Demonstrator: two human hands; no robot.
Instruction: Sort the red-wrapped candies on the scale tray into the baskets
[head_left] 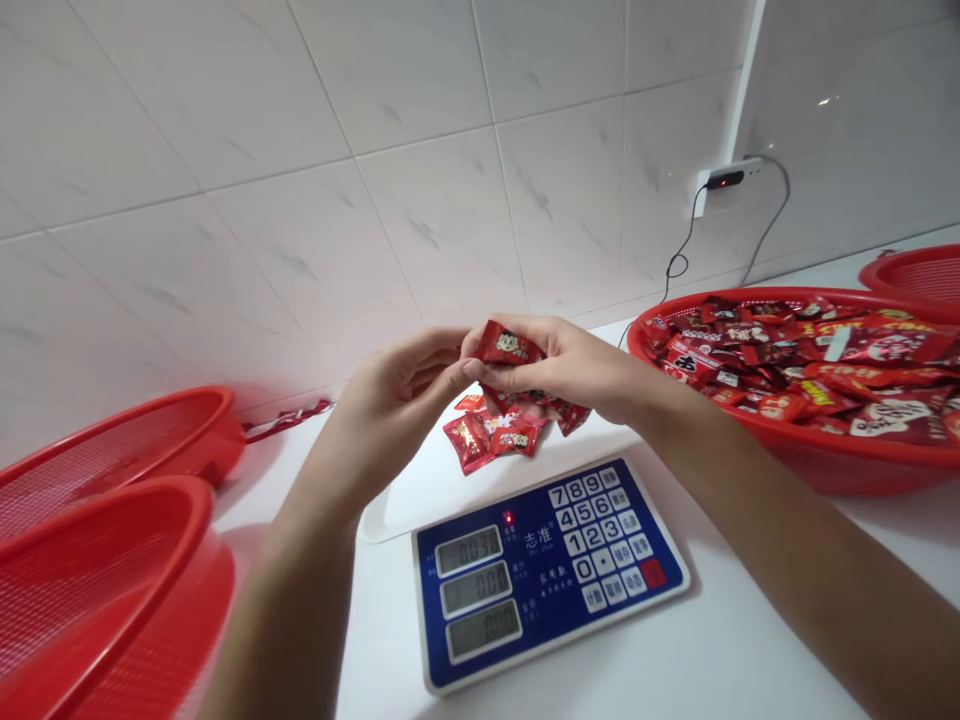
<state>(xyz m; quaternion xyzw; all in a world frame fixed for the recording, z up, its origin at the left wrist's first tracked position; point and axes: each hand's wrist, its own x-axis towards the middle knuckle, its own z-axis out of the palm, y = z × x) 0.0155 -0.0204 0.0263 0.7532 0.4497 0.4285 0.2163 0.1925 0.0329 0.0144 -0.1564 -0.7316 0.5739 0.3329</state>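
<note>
My right hand [577,365] is closed around several small red wrapped candies [510,345], held above the white pan [420,490] of a scale. Against the left edge of the upper candy, my left hand [405,390] pinches with thumb and fingertips, close to the right thumb. The left hand's other fingers are curled and partly hidden. More red wrapped candies [469,440] lie on the pan under the hands. In front of the pan is the scale's blue keypad panel [555,570], with digits on its displays [480,590] and a small red light.
On the right, a large red basket [750,440] is heaped with red candy packets [810,360]; another red basket [915,272] stands behind it. Two red baskets [202,405] are at the left. Red wrappers [289,418] lie by the tiled wall. A cord [679,265] hangs from a power strip [727,180].
</note>
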